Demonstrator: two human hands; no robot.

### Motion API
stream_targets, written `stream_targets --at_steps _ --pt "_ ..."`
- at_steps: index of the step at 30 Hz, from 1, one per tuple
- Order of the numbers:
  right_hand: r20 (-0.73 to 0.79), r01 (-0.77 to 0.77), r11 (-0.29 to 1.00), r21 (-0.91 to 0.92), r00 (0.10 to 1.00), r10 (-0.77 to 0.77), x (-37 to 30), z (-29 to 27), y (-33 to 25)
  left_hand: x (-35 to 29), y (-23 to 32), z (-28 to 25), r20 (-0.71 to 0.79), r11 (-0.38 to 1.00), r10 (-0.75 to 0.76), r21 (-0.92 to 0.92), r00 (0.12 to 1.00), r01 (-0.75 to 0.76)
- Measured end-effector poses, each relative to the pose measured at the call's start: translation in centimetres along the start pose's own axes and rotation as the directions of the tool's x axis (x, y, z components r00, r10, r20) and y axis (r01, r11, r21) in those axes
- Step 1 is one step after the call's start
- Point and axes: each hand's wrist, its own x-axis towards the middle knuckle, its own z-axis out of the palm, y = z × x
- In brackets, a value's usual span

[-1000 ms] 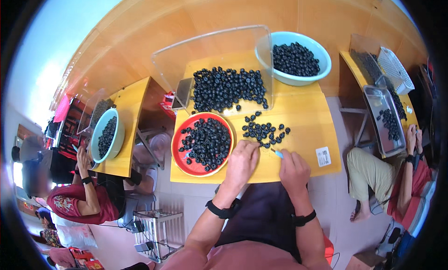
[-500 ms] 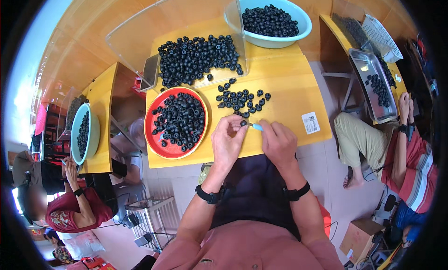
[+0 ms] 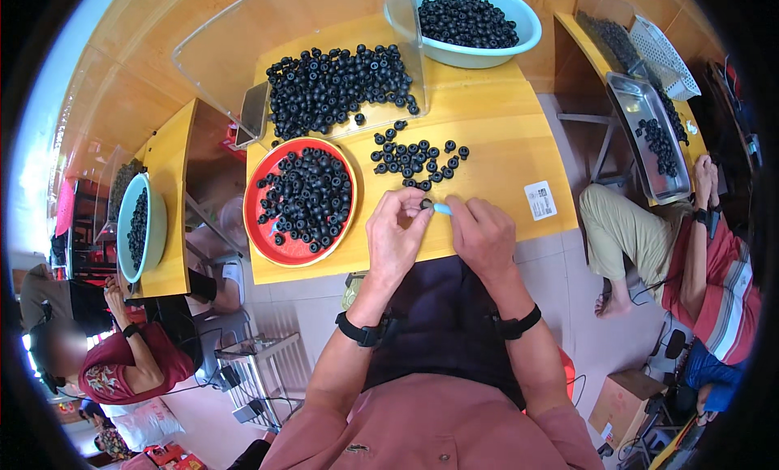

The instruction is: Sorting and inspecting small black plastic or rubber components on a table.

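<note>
My left hand (image 3: 396, 233) pinches one small round black piece (image 3: 426, 203) between thumb and fingertips, over the near part of the yellow table (image 3: 495, 129). Closed around a small tool with a light blue handle (image 3: 442, 209) is my right hand (image 3: 485, 236); the tool's tip meets the held piece. Just beyond my hands lies a loose group of similar black pieces (image 3: 422, 156), bead-like and some with a pale centre hole. To the left of my left hand stands a red round tray (image 3: 258, 214) heaped with more of them.
Behind are a clear plastic bin (image 3: 213, 72) with a pile of black pieces and a light blue basin (image 3: 479, 56) full of them. A white label (image 3: 540, 200) sticks to the table's right side. Co-workers sit at tables left and right, one near a metal tray (image 3: 673, 186).
The view has shifted slightly, so the table and its contents sit a little higher. Both hands stay together at the held piece; less of the tool's metal shows between them.
</note>
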Motion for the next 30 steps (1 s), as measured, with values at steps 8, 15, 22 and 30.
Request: stream_targets --at_steps 8,15,22,30 --pt "0.032 -0.078 0.996 -0.053 0.996 0.08 0.5 0.0 -0.2 -0.6 -1.3 -0.3 -0.032 0.925 -0.088 -0.373 0.996 0.069" --pt "-0.005 -0.074 0.995 -0.06 0.997 0.074 0.0 0.4 -0.3 -0.5 0.0 -1.1 -0.044 0.996 0.016 -0.092 0.999 -0.02" --pt "-0.036 -0.083 0.995 -0.062 0.996 0.081 0.0 0.2 -0.2 -1.3 0.9 -4.6 -0.115 0.992 0.103 -0.062 0.988 -0.111" --pt "-0.043 -0.085 0.994 -0.074 0.996 0.082 -0.1 0.3 0.0 -1.3 0.0 -1.7 -0.084 0.962 -0.145 -0.246 0.986 0.121"
